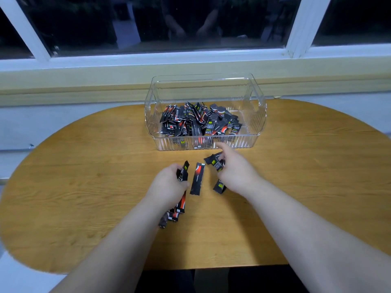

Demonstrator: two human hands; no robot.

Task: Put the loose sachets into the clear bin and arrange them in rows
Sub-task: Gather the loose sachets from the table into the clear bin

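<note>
A clear ribbed bin (257, 115) stands at the far side of the wooden table (84, 187) and holds a jumbled heap of several black sachets (198, 121). My left hand (167, 185) grips a bundle of black sachets (183, 172) whose ends stick out above and below the fist. My right hand (237, 172) holds a few sachets (215, 162) near the bin's front wall, with its index finger pointing towards the bin. One loose sachet (196, 179) lies flat on the table between my hands. Another sachet (219, 186) shows below my right hand.
The table is oval and stands against a wall under a window sill (84, 75). The dark window pane (169, 22) reflects the room. The table's near edge runs just in front of my forearms.
</note>
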